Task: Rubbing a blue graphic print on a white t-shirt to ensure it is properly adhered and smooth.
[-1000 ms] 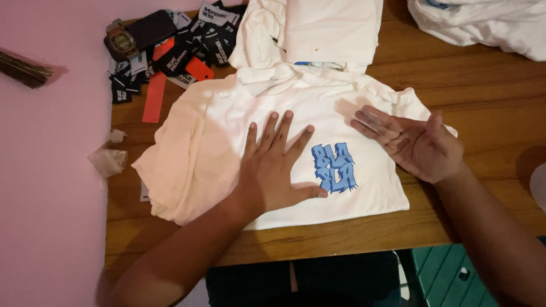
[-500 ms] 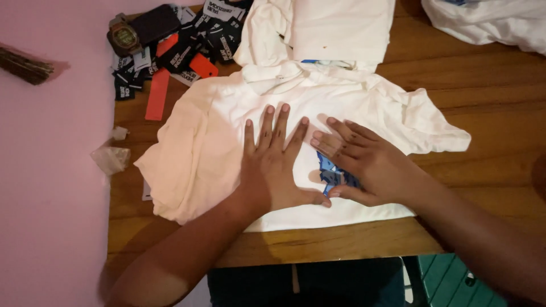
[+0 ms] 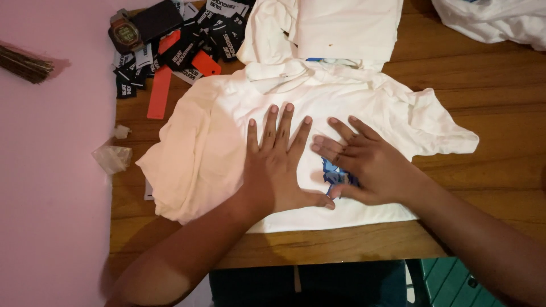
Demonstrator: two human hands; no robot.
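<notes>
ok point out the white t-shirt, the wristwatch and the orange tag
white t-shirt (image 3: 205, 142), head view, bare left side of its body
wristwatch (image 3: 125, 35), head view, its face
orange tag (image 3: 160, 92), head view, middle of the long strip

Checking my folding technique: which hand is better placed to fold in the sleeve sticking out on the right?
Probably the right hand: it lies flat nearer that sleeve. The left hand presses the shirt's middle.
</notes>
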